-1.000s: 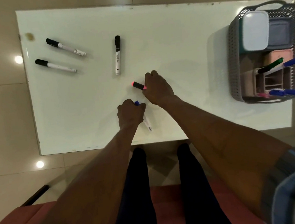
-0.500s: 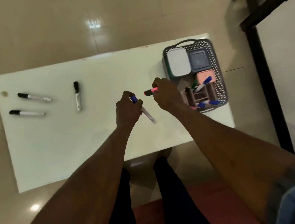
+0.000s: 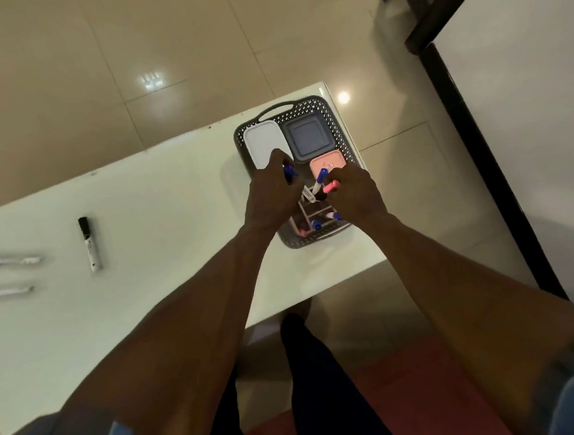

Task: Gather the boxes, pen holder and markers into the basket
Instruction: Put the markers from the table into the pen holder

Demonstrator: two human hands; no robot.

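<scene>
Curled tight, the left hand (image 3: 270, 198) grips a blue-capped marker (image 3: 289, 173), cap pointing to twelve o'clock, white barrel tip poking out below the fist toward the pen holder (image 3: 313, 215). Fingers of the right hand (image 3: 356, 196) pinch a pink highlighter (image 3: 330, 188), its black end aimed at nine o'clock over the same holder. Both hands hang above the grey perforated basket (image 3: 308, 107), which sits at the table's (image 3: 160, 199) far right corner. Inside it lie a white box (image 3: 262, 143), a grey-blue box (image 3: 308, 138) at its three o'clock, and a pink box (image 3: 326, 162). Three black-capped markers lie on the table well apart from the basket, at its nine o'clock: one (image 3: 89, 243) nearest, two more (image 3: 5, 261) (image 3: 3, 292) at the left edge.
</scene>
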